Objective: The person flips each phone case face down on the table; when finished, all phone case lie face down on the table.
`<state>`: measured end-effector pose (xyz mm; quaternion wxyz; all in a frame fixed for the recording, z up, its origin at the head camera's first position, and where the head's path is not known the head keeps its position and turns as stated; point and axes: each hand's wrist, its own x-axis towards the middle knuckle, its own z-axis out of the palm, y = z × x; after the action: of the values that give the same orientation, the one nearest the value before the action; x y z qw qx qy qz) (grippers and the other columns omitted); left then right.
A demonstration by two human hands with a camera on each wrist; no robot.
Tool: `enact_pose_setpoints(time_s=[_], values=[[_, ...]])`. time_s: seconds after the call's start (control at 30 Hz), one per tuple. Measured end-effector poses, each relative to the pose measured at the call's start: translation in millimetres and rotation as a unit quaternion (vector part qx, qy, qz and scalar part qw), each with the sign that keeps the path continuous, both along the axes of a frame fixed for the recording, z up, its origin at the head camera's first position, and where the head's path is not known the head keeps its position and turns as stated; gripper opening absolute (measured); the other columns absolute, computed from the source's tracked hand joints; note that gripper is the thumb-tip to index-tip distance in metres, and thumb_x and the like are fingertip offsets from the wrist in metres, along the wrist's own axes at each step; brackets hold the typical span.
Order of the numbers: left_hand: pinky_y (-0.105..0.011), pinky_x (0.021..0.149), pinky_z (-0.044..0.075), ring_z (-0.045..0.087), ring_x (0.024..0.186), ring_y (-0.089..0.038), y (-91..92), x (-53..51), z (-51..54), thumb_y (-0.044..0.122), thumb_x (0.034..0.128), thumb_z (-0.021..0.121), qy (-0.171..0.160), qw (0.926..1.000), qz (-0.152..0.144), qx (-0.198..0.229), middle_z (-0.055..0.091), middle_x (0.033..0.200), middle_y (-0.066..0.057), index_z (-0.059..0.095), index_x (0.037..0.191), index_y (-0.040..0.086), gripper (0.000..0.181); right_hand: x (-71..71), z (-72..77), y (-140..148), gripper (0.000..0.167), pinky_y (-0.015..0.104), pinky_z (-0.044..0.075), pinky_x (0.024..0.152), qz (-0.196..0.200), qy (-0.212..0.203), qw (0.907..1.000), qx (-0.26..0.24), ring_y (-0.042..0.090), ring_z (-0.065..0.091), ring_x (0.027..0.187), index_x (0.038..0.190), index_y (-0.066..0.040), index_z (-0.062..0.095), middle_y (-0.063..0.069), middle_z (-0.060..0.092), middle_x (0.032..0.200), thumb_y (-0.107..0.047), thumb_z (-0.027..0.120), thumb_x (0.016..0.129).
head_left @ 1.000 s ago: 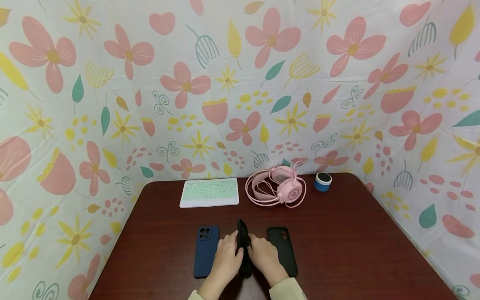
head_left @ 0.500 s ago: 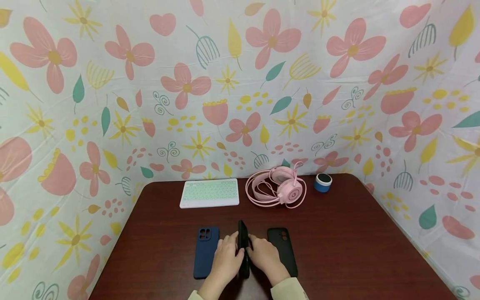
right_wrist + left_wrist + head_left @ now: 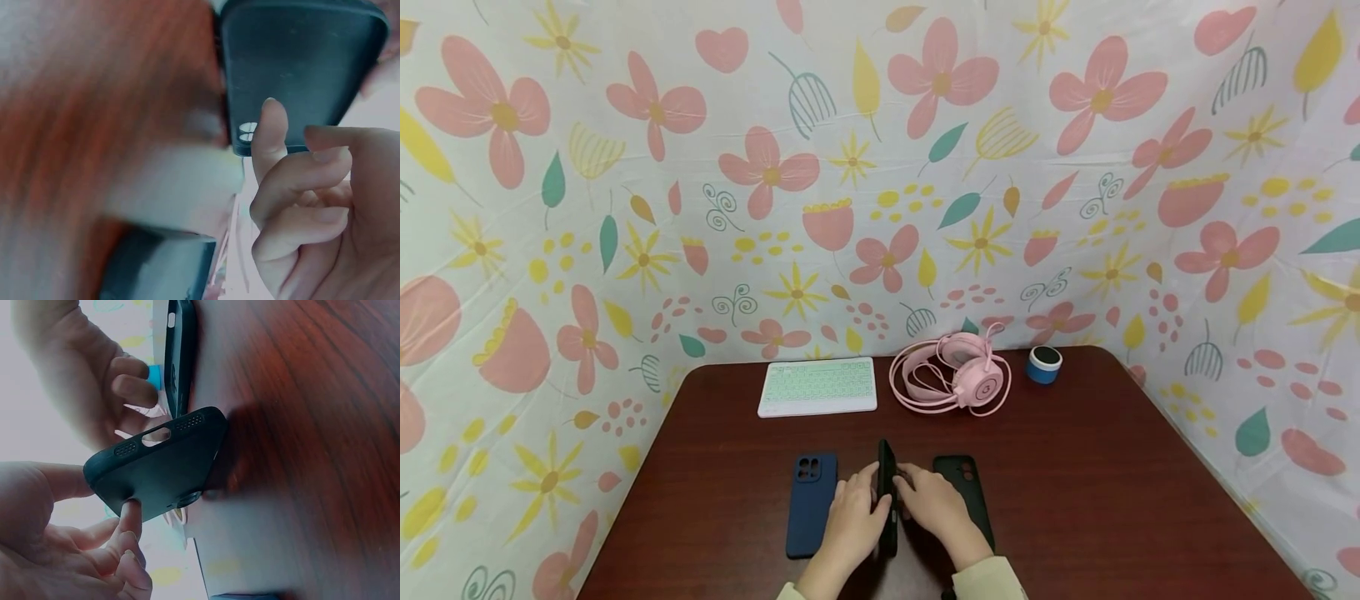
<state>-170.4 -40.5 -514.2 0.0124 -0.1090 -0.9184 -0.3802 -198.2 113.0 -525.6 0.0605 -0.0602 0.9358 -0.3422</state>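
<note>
A black phone case (image 3: 888,508) stands on its long edge on the table. My left hand (image 3: 850,521) grips it; in the left wrist view a fingertip presses the back of the case (image 3: 169,472) and the thumb is at its edge. Close on the other side is my right hand (image 3: 936,504). The right wrist view has its index finger (image 3: 272,125) extended over the inner face, beside the camera cutout, with the other fingers curled; contact is hard to tell. A second black case (image 3: 966,483) lies partly under the right forearm, and a blue case (image 3: 811,508) lies left.
Behind the cases, a white keyboard with green keys (image 3: 817,387), pink headphones (image 3: 977,383) and a blue and white round object (image 3: 1043,371) stand along the back of the brown table (image 3: 1090,467). Flower-patterned cloth (image 3: 880,208) hangs behind and at both sides.
My right wrist and sleeve have shifted right, with the hand turning a little and its fingers drawn slightly off the case. The left hand keeps its grip; the case stands a bit straighter.
</note>
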Motion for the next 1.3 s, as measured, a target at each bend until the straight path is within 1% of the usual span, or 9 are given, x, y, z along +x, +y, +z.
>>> enact_pose_setpoints(time_s=[0.13, 0.23, 0.43, 0.53, 0.7, 0.83, 0.97, 1.17, 1.3], values=[[-0.029, 0.057, 0.033, 0.037, 0.071, -0.015, 0.6, -1.1, -1.4, 0.021, 0.0931, 0.065, -0.003, 1.0, -0.005, 0.007, 0.046, 0.076, 0.006, 0.048, 0.139, 0.004, 0.051, 0.1, 5.0, 2.2, 0.047, 0.041, 0.044, 0.056, 0.002, 0.007, 0.9998, -0.02, 0.016, 0.057, 0.06, 0.132, -0.009, 0.059, -0.004, 0.057, 0.063, -0.042, 0.049, 0.1], [-0.029, 0.057, 0.034, 0.038, 0.071, -0.015, 1.6, -1.9, -2.7, 0.024, 0.0933, 0.065, -0.011, 0.9998, -0.008, 0.013, 0.046, 0.076, 0.007, 0.048, 0.139, 0.005, 0.052, 0.6, 8.1, 2.4, 0.05, 0.042, 0.045, 0.058, 0.006, 0.014, 0.9996, -0.025, 0.015, 0.057, 0.063, 0.132, -0.009, 0.059, -0.005, 0.058, 0.066, -0.045, 0.048, 0.099], [-0.031, 0.058, 0.033, 0.038, 0.072, -0.017, 3.2, -2.6, -6.8, 0.033, 0.0933, 0.064, -0.036, 0.9989, -0.015, 0.025, 0.047, 0.075, 0.006, 0.048, 0.138, 0.006, 0.055, 0.8, 11.6, 1.9, 0.047, 0.039, 0.043, 0.054, 0.01, 0.016, 0.9993, -0.031, 0.014, 0.055, 0.06, 0.129, -0.009, 0.061, -0.001, 0.066, 0.082, -0.043, 0.05, 0.099], [-0.033, 0.058, 0.033, 0.038, 0.072, -0.017, 3.8, -2.8, -7.8, 0.036, 0.0931, 0.064, -0.04, 0.9986, -0.018, 0.028, 0.047, 0.075, 0.006, 0.048, 0.138, 0.007, 0.056, 0.9, 12.6, 1.4, 0.045, 0.038, 0.042, 0.053, 0.006, 0.014, 0.9995, -0.028, 0.014, 0.054, 0.059, 0.128, -0.01, 0.062, 0.002, 0.067, 0.086, -0.043, 0.05, 0.099], [-0.034, 0.061, 0.033, 0.039, 0.073, -0.017, 4.5, -2.6, -9.3, 0.035, 0.0932, 0.064, -0.034, 0.9986, -0.027, 0.029, 0.048, 0.078, 0.007, 0.05, 0.137, 0.007, 0.054, 0.6, 13.7, 0.6, 0.046, 0.04, 0.045, 0.056, -0.005, 0.02, 0.9997, -0.014, 0.018, 0.06, 0.069, 0.126, -0.012, 0.064, 0.006, 0.069, 0.101, -0.047, 0.05, 0.098], [-0.031, 0.06, 0.034, 0.038, 0.073, -0.015, 5.4, -2.0, -11.2, 0.032, 0.0933, 0.063, -0.028, 0.9988, -0.03, 0.027, 0.048, 0.078, 0.007, 0.052, 0.134, 0.008, 0.049, 1.4, 14.4, -0.1, 0.053, 0.046, 0.048, 0.062, -0.007, 0.023, 0.9997, 0.0, 0.025, 0.065, 0.08, 0.125, -0.009, 0.064, 0.01, 0.068, 0.108, -0.051, 0.051, 0.096], [-0.03, 0.058, 0.033, 0.037, 0.072, -0.015, 6.4, -1.5, -13.0, 0.032, 0.0934, 0.063, -0.03, 0.9987, -0.028, 0.029, 0.047, 0.076, 0.007, 0.053, 0.132, 0.008, 0.047, 2.9, 15.0, -0.4, 0.055, 0.049, 0.049, 0.066, -0.006, 0.026, 0.9996, 0.008, 0.03, 0.065, 0.086, 0.125, -0.006, 0.064, 0.013, 0.067, 0.111, -0.051, 0.052, 0.095], [-0.031, 0.059, 0.033, 0.037, 0.072, -0.016, 6.6, -1.7, -15.7, 0.035, 0.0942, 0.061, -0.042, 0.9979, -0.032, 0.037, 0.047, 0.076, 0.007, 0.053, 0.133, 0.009, 0.047, 3.8, 15.1, -0.4, 0.054, 0.049, 0.049, 0.065, -0.006, 0.023, 0.9997, 0.005, 0.03, 0.065, 0.086, 0.125, -0.005, 0.064, 0.013, 0.067, 0.11, -0.049, 0.053, 0.096], [-0.032, 0.061, 0.033, 0.037, 0.074, -0.017, 3.7, -2.6, -16.0, 0.04, 0.0947, 0.059, -0.057, 0.9962, -0.042, 0.05, 0.047, 0.078, 0.006, 0.052, 0.134, 0.01, 0.05, 4.0, 15.2, 0.1, 0.053, 0.048, 0.05, 0.065, -0.005, 0.019, 0.9998, -0.002, 0.029, 0.065, 0.085, 0.124, -0.004, 0.064, 0.014, 0.067, 0.11, -0.047, 0.054, 0.096]])
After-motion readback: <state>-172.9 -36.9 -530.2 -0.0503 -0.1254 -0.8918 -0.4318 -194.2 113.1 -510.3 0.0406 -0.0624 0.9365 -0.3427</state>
